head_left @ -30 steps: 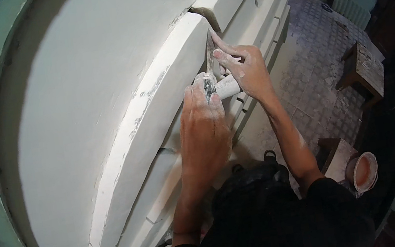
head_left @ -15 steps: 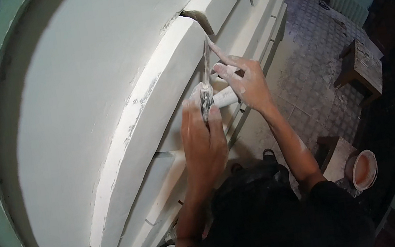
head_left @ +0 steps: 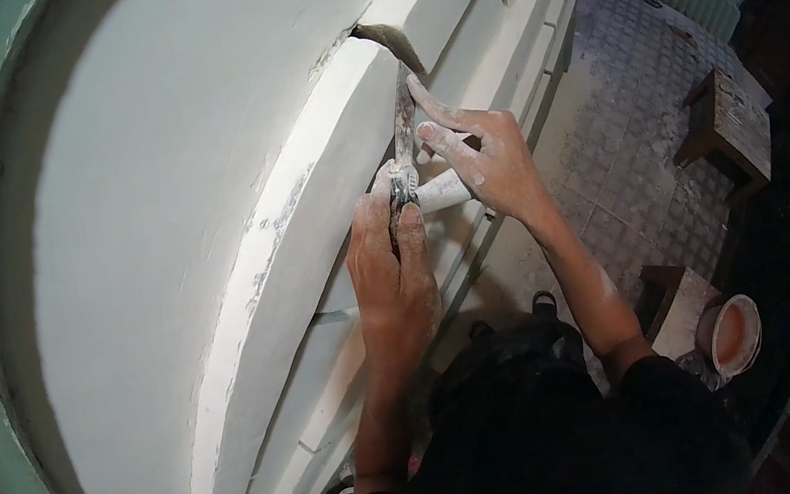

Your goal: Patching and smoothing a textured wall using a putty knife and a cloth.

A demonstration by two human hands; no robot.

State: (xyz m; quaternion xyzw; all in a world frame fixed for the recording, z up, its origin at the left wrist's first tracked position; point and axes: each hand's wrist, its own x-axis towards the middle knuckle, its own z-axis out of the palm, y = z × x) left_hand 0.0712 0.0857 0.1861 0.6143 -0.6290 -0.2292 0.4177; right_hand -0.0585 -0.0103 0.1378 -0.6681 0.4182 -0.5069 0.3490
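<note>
At the white moulding (head_left: 311, 223), edge work seems under way: pinched by the left hand (head_left: 388, 268) and fingered near its tip by the right hand (head_left: 494, 157), whose grip cannot be told, the putty knife (head_left: 404, 129), upper centre, seems to need even guiding.

The white wall (head_left: 166, 198) is bright near me, but the floor (head_left: 605, 157) is dim. A dark shadow (head_left: 14, 301) runs down the wall's left side. My fingers (head_left: 368, 236) look clear. Lines bend near the edges; corners are black.
</note>
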